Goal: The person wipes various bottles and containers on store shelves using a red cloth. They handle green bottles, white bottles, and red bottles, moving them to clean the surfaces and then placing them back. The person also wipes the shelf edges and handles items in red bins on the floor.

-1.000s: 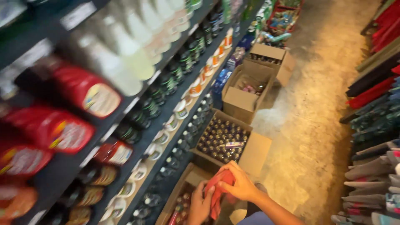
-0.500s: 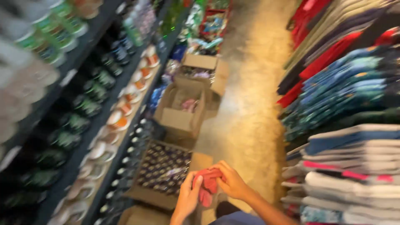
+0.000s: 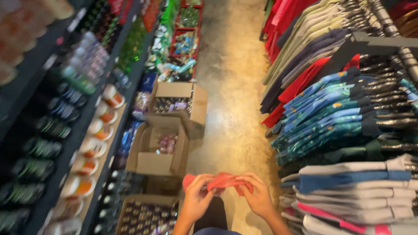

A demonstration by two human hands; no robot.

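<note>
A red cloth (image 3: pixel 222 181) is stretched between both hands at the bottom middle of the head view. My left hand (image 3: pixel 196 198) pinches its left end and my right hand (image 3: pixel 257 196) grips its right end. The hands are over the shop aisle floor (image 3: pixel 235 87), just right of an open cardboard box of small dark bottles (image 3: pixel 146 215).
Shelves of bottles and jars (image 3: pixel 65 113) run along the left. Open cardboard boxes (image 3: pixel 161 148) stand on the floor beside them, another box (image 3: pixel 178 98) further on. A rack of hanging shirts (image 3: pixel 344 100) and folded clothes (image 3: pixel 361 191) fills the right side.
The view has swung right, from the shelves to the aisle and the clothes rack. The bunched red cloth has been pulled out between the two hands, which have moved apart.
</note>
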